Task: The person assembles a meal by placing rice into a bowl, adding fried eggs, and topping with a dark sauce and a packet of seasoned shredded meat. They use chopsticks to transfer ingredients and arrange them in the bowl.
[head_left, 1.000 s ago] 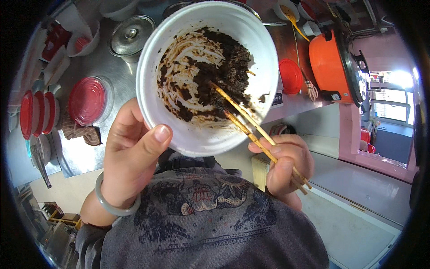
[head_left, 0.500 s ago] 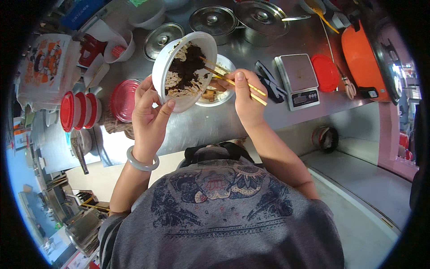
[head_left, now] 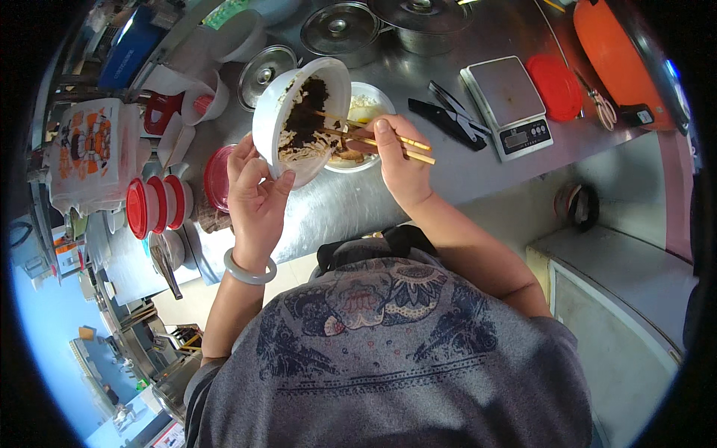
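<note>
My left hand (head_left: 258, 198) grips the side of a white plastic bowl (head_left: 267, 123), tilted steeply with its mouth to the right. Dark, crumbly food (head_left: 302, 112) clings inside it, along with pale brown smears. In my right hand (head_left: 403, 164) is a pair of yellow chopsticks (head_left: 417, 148), their tips in the tilted bowl against the dark food. Beyond and partly beneath it stands a second white bowl (head_left: 384, 100) on the counter, holding something white, a yellow bit and brown pieces (head_left: 347, 154). The tilted bowl hides its left part.
To the right on the metal counter (head_left: 314, 216) lie black-handled tongs (head_left: 448, 119), a kitchen scale (head_left: 508, 104), a red lid (head_left: 554, 86) and scissors (head_left: 601, 108). Lidded pots (head_left: 340, 33) stand behind. Red-lidded tubs (head_left: 157, 205) and a plastic bag (head_left: 93, 149) are at left.
The tilted bowl is tipped further to the right, and the chopstick tips have gone deeper into it. The whole view has shifted and turned slightly.
</note>
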`<state>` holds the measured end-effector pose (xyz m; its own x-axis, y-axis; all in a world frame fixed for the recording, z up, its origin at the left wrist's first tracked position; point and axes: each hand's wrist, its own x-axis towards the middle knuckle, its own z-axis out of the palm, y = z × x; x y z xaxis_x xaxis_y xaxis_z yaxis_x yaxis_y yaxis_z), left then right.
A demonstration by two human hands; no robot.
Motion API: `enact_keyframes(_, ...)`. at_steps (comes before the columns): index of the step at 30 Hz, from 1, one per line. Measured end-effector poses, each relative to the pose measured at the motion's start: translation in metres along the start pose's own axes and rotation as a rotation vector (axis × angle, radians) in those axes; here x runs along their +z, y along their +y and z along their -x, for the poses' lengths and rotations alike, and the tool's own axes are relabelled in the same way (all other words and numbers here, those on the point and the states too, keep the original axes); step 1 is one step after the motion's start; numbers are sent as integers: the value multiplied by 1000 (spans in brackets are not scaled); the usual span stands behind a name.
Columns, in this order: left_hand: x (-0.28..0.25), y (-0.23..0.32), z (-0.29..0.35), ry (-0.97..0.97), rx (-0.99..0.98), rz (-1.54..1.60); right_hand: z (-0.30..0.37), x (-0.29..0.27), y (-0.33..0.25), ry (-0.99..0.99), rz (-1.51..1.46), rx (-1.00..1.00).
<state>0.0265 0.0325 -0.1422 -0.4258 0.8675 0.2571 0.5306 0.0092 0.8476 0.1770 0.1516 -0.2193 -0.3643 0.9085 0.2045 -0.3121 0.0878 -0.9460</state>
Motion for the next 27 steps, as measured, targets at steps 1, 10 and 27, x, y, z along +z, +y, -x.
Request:
enact_keyframes(1,1,0,-1,-16,8,-23,2,-3,5,-10,43,6)
enact_keyframes(10,9,2,0,-64,32,-258,7,-17,-3,99,-142,14)
enact_keyframes(27,-3,3,-3,-54,46,-197,7,-7,5,9,-2,-53)
